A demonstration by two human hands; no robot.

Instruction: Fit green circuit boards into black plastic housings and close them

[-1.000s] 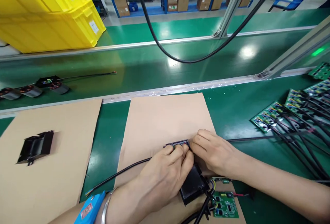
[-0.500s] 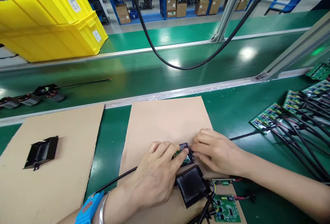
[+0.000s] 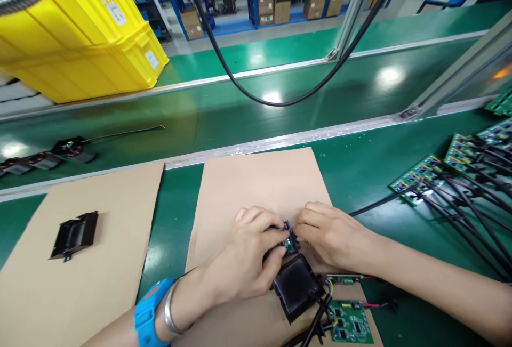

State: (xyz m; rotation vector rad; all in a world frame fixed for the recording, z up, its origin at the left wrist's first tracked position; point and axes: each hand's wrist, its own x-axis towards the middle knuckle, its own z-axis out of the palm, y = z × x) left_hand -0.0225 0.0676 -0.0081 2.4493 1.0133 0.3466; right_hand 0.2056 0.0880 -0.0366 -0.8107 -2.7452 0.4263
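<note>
Between my two hands a small green circuit board sits in a black plastic housing (image 3: 289, 244) on the cardboard sheet (image 3: 260, 182). My left hand (image 3: 250, 251) grips the housing's left side, thumb and fingers bent around it. At its right edge, the fingers of my right hand (image 3: 328, 232) are pinched together; whatever is between them is hidden. Just below lies a black plastic case (image 3: 299, 287) with a black cable at its corner. A bare green circuit board (image 3: 352, 321) with coloured wires lies at the lower right.
Another cardboard sheet (image 3: 108, 219) on the left carries an open black housing (image 3: 76, 235). Wired circuit boards (image 3: 418, 179) with black cables crowd the right. A black cable (image 3: 276, 104) hangs in a loop ahead. Yellow crates (image 3: 100, 64) stand at the back left.
My left hand has shifted from lying over the board, fingers extended, to a more curled grip at its left side. The right hand has stayed nearly in place.
</note>
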